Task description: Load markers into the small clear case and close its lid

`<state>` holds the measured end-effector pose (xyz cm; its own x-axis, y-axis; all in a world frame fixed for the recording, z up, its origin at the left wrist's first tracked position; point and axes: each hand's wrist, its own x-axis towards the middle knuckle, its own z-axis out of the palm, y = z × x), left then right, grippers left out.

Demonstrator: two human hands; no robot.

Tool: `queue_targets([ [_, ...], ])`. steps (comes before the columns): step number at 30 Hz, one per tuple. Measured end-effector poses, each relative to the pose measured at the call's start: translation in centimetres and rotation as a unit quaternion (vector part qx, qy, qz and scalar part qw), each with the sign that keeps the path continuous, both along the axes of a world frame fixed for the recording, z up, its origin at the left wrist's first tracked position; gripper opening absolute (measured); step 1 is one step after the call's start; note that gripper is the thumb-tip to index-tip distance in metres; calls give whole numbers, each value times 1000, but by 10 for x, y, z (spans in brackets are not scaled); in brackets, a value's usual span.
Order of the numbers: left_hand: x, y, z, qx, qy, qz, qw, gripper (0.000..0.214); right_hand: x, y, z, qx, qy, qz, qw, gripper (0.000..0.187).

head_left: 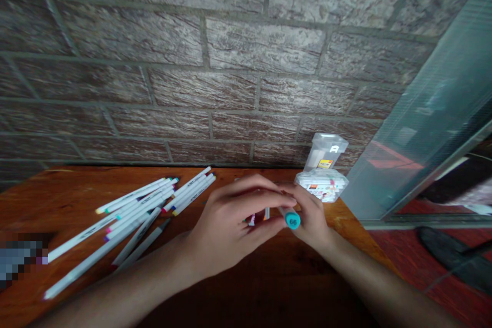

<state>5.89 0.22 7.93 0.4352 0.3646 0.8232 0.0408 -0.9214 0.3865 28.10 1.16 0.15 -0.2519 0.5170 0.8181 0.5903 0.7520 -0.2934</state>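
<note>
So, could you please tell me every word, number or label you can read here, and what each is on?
"66": on the teal cap of the held marker.
Too small or blurred to read: the print on the loose markers.
Too blurred to read: the lettering on the front case.
Too small to read: the yellow label on the rear box.
</note>
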Motion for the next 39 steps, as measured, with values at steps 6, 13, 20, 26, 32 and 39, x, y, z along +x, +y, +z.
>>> queue_targets([
  [6, 0, 0, 0, 4, -3, -1, 1000, 17, 1, 0, -1, -4, -1, 3, 1000, 26],
  [13, 0, 1, 1, 3, 0, -3, 1000, 17, 1, 0, 0, -4, -2, 5, 1000, 27],
  [20, 0, 0, 0, 1, -1, -10, 1000, 17, 1, 0, 0, -3, 0, 9, 1000, 26],
  [26, 0, 1, -1, 1, 0, -8, 1000, 17, 1, 0, -1, -5, -2, 10, 1000, 27],
  [32, 0, 1, 0, -4, 2, -12, 1000, 17, 1, 0, 0, -11, -3, 8, 1000, 28],
  [39, 1, 1, -1, -5, 3, -10, 1000, 18, 1, -1, 0, -11, -2, 7, 1000, 26],
])
